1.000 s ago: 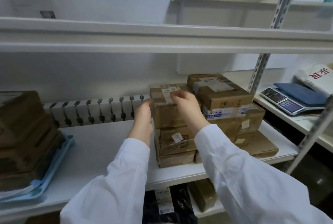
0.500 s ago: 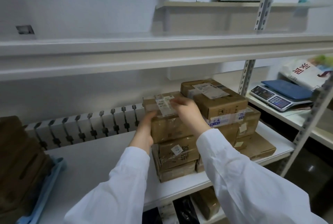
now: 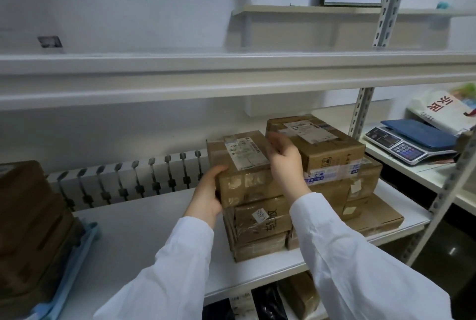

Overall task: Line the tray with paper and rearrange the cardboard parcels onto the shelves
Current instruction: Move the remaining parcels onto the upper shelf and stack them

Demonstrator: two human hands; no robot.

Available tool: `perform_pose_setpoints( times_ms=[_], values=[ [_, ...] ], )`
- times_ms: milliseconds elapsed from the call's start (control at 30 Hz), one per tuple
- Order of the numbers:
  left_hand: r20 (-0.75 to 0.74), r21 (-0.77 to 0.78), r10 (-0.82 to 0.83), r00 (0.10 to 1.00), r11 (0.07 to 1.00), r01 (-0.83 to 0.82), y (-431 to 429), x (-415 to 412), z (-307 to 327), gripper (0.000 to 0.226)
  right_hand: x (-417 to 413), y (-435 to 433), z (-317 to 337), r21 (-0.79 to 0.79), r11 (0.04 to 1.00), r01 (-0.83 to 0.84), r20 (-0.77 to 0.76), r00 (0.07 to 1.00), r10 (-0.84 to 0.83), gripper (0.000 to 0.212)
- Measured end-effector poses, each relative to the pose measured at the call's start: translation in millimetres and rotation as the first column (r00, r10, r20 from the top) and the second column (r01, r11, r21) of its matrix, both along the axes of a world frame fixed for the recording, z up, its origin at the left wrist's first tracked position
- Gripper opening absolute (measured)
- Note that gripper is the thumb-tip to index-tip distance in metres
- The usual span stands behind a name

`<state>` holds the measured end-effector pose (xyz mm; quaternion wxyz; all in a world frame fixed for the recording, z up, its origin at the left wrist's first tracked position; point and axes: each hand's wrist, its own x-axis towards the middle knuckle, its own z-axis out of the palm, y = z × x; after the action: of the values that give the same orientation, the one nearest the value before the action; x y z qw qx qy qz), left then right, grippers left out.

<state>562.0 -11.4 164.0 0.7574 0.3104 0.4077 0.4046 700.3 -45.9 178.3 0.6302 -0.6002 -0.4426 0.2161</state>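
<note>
A taped cardboard parcel (image 3: 242, 165) with a white label sits on top of a stack of parcels (image 3: 257, 232) on the white middle shelf (image 3: 144, 237). My left hand (image 3: 206, 191) grips its left front corner. My right hand (image 3: 284, 162) holds its right side, fingers curled over the top edge. To the right stands a second parcel stack (image 3: 334, 162), its top box also labelled. At the far left, several brown parcels (image 3: 28, 240) lie on a blue tray (image 3: 69, 278).
An upper shelf (image 3: 231, 75) runs overhead, close above the stacks. A white slotted rack (image 3: 128, 180) lines the back wall. A weighing scale (image 3: 409, 139) and a book stand on the right-hand shelf. Perforated metal uprights (image 3: 360, 113) frame the right side. More packages sit below.
The view has shifted left and down a little. My right hand slid from the parcel's top to its right side, while my left hand stays on the left corner.
</note>
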Motion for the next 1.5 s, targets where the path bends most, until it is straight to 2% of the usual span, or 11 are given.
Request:
perform_pose_setpoints(
  times_ms=[133, 233, 333, 433, 533, 733, 867, 1067, 1200, 1333, 1500],
  values=[
    [0.066, 0.115, 0.081, 0.995, 0.989, -0.088, 7, -14, -7, 0.021, 2, 1, 2, -0.057, 0.996, -0.062, 0.086, 0.994, 0.066, 0.042],
    [0.118, 0.167, 0.173, 0.978, 0.967, -0.192, 9, -29, -10, 0.029, 4, 6, 2, -0.171, 0.974, -0.151, -0.063, 0.988, 0.142, 0.053],
    [0.152, 0.208, 0.240, 0.959, 0.941, -0.268, 9, -43, -12, 0.034, 3, 14, -3, -0.265, 0.941, -0.209, -0.230, 0.962, 0.148, 0.048],
    [0.199, 0.164, 0.308, 0.930, 0.926, -0.341, 7, -53, -16, 0.032, 4, 18, -19, -0.448, 0.883, -0.139, -0.100, 0.989, 0.105, 0.045],
    [0.267, 0.114, 0.345, 0.900, 0.916, -0.385, 5, -60, -21, 0.023, 2, 17, -35, -0.509, 0.848, -0.146, -0.121, 0.988, 0.097, 0.042],
    [0.277, 0.126, 0.365, 0.889, 0.903, -0.410, 0, -61, -25, 0.027, 9, 19, -39, -0.390, 0.884, -0.258, -0.336, 0.934, 0.125, 0.055],
    [0.253, 0.154, 0.346, 0.903, 0.907, -0.391, -6, -60, -20, 0.036, 2, 20, -35, -0.258, 0.855, -0.450, -0.441, 0.842, 0.310, 0.081],
    [0.239, 0.256, 0.291, 0.926, 0.901, -0.350, -16, -73, -16, 0.046, -3, 13, -35, -0.068, 0.783, -0.618, -0.411, 0.733, 0.543, 0.096],
    [0.212, 0.279, 0.250, 0.945, 0.911, -0.304, -29, -88, -16, 0.069, -9, 2, -27, -0.071, 0.755, -0.652, -0.374, 0.719, 0.586, 0.104],
    [0.196, 0.335, 0.217, 0.956, 0.902, -0.273, -45, -98, -15, 0.077, -13, -17, -19, -0.052, 0.737, -0.674, -0.346, 0.704, 0.620, 0.094],
    [0.228, 0.389, 0.170, 0.959, 0.886, -0.250, -65, -105, -11, 0.099, -17, -41, -8, 0.022, 0.721, -0.692, -0.292, 0.685, 0.667, 0.097]
  ],
)
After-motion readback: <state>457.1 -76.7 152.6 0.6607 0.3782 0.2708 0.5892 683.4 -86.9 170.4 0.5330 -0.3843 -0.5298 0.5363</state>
